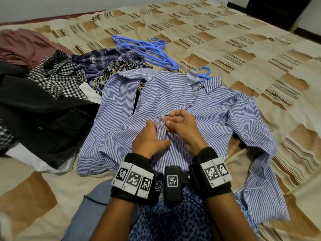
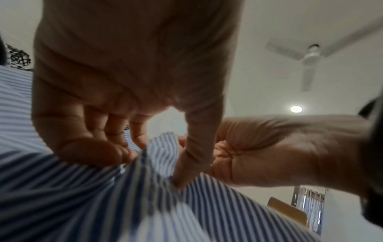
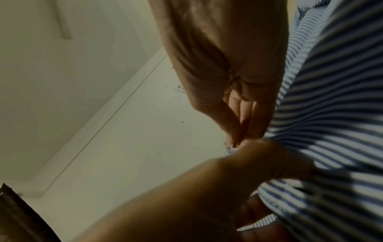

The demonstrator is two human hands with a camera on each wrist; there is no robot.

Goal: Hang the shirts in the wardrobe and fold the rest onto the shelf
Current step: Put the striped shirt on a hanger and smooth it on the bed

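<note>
Striped blue-and-white shirt (image 1: 173,101) lay spread on the bed (image 1: 225,40) in the head view, a hanger (image 1: 205,73) mostly hidden under its collar. Both hands met at the placket: left hand (image 1: 150,138) and right hand (image 1: 182,126) each pinched the fabric. From the left wrist, curled fingers (image 2: 116,152) gripped a bunched fold. The right wrist view was dark and blurred, fingers (image 3: 238,117) pressed together against the cloth.

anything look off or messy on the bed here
Nothing damaged or spilled. The striped shirt lies flat with a hanger at its collar while both hands pinch its placket. The unsorted clothes pile at left is jumbled, and the shirt's right sleeve trails crookedly.
</note>
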